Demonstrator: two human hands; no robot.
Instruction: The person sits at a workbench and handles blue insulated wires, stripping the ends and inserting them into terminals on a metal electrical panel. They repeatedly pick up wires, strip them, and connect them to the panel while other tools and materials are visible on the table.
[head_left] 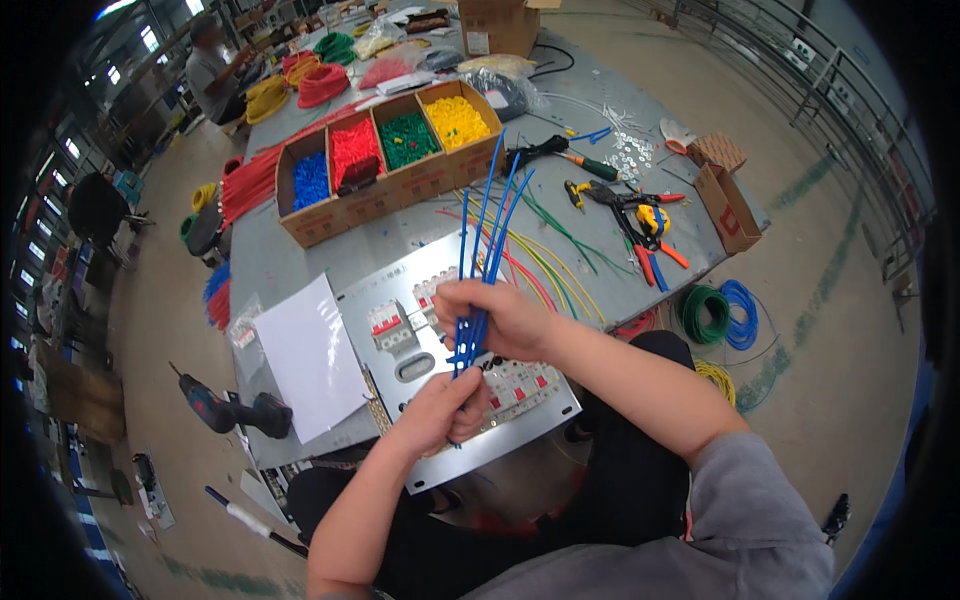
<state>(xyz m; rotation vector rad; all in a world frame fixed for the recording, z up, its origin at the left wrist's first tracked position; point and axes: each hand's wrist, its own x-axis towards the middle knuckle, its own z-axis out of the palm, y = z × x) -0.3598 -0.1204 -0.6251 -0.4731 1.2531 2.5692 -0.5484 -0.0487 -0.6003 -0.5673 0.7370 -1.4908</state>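
Note:
A bundle of several blue wires stands up from my two hands, its upper ends fanning apart. My right hand is closed round the middle of the bundle. Lower down and closer to me, my left hand is closed on the lower ends, with its fingers curled. Beneath both hands lies a metal mounting plate, its near end jutting past the table edge over my lap. On it sit a breaker with a red switch, another breaker partly behind my right hand, and a row of smaller breakers.
A divided cardboard box holds blue, red, green and yellow small parts. White paper and a cordless drill lie left. Red, green and yellow wires, pliers and a screwdriver lie right. Another person is far left.

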